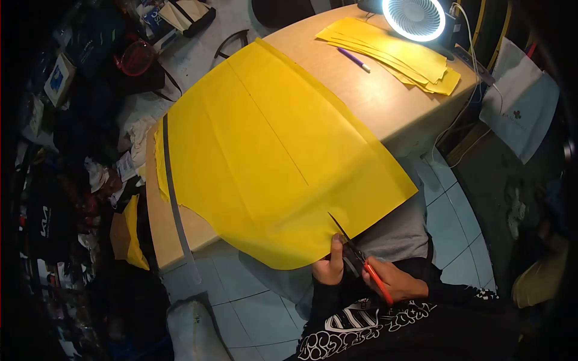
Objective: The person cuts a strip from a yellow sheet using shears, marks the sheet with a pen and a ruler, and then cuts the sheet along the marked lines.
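A large yellow sheet (259,144) lies over the table and hangs past its near edge toward my lap. Pencil-like dark lines run along it. My left hand (329,268) pinches the sheet's near edge, thumb on top. Beside it, my right hand (394,278) grips scissors (377,281) with red handles. One dark blade lies over the sheet, pointing away from me; the other blade is hidden beneath. Along the sheet's left side rests a long grey ruler (174,204), its near end sticking out past the table edge.
Cut yellow pieces (391,51) lie stacked at the table's far right, with a purple pen (354,60) beside them. Behind stands a lit round fan (414,18) with cables. A white bag (521,102) hangs at right. Clutter, including a red basket (135,58), fills the left floor.
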Available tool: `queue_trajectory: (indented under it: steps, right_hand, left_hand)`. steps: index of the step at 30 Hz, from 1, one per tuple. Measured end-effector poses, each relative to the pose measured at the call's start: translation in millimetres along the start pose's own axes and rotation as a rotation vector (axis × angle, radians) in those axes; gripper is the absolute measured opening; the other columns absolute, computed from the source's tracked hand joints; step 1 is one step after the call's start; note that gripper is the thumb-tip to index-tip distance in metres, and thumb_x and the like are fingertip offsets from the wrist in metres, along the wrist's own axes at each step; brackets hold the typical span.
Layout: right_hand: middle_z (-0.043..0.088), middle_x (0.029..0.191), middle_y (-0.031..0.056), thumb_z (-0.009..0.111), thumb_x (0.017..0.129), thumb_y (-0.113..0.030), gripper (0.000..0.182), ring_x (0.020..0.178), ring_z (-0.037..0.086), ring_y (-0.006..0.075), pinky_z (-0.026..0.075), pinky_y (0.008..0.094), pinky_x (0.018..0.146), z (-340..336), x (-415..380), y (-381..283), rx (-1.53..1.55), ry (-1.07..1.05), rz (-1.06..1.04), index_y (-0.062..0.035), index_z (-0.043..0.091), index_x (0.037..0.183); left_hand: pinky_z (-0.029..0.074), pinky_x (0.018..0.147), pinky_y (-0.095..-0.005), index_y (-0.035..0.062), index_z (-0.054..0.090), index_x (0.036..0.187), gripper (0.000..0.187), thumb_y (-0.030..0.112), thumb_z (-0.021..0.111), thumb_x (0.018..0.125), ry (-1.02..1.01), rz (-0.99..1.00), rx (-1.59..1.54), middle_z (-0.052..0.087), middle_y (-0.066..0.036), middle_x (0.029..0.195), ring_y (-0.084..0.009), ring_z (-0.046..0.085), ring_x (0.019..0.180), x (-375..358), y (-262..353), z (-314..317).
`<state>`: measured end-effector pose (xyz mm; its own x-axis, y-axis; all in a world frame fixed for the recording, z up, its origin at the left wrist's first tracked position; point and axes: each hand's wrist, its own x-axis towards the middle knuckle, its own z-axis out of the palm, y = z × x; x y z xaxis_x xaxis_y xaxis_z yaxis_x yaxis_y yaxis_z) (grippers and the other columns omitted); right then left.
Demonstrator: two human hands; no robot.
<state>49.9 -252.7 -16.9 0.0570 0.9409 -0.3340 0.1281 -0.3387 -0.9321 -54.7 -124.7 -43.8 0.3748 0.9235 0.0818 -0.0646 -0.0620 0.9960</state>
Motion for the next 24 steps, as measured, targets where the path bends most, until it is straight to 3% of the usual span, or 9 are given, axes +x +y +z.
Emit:
queue_trajectory:
  steps: [4,13,19,24]
  right_hand:
    - [0.056,0.068,0.0184,0.045,0.097,-0.039,0.038,0.061,0.059,0.0347,0.043,0.0426,0.056,-2.2,0.4,-1.8,-0.006,-0.018,0.010,-0.0007,0.043,0.097]
    - [0.054,0.097,0.0239,0.034,0.096,-0.052,0.057,0.086,0.058,0.0397,0.046,0.0440,0.076,1.4,2.4,15.2,0.082,-0.072,-0.172,0.0026,0.038,0.110]
    - [0.054,0.095,0.0249,0.036,0.096,-0.052,0.056,0.084,0.058,0.0407,0.046,0.0442,0.074,-0.4,5.5,9.8,0.056,-0.060,-0.125,0.0028,0.038,0.108]
    - [0.056,0.084,0.0225,0.039,0.096,-0.048,0.050,0.073,0.059,0.0391,0.046,0.0436,0.066,-0.3,7.4,8.1,0.047,-0.034,-0.111,0.0012,0.041,0.102]
  left_hand:
    - [0.046,0.070,-0.0299,-0.0022,0.062,0.094,0.017,0.014,0.060,0.090,-0.003,0.002,0.019,0.064,-0.007,0.085,-0.0182,0.060,0.076,0.6,-2.0,-1.1]
    - [0.047,0.069,-0.0311,-0.0017,0.062,0.092,0.020,0.018,0.064,0.089,0.050,0.076,0.111,0.064,-0.009,0.084,-0.0204,0.060,0.075,-1.0,2.9,0.7]
    - [0.047,0.069,-0.0311,-0.0025,0.062,0.093,0.020,0.017,0.064,0.089,0.031,0.010,0.105,0.065,-0.008,0.083,-0.0197,0.061,0.075,-3.1,1.9,0.0]
    - [0.047,0.071,-0.0310,-0.0032,0.062,0.096,0.020,0.015,0.061,0.090,0.006,0.003,0.085,0.066,-0.009,0.086,-0.0196,0.061,0.076,-2.5,7.0,0.4]
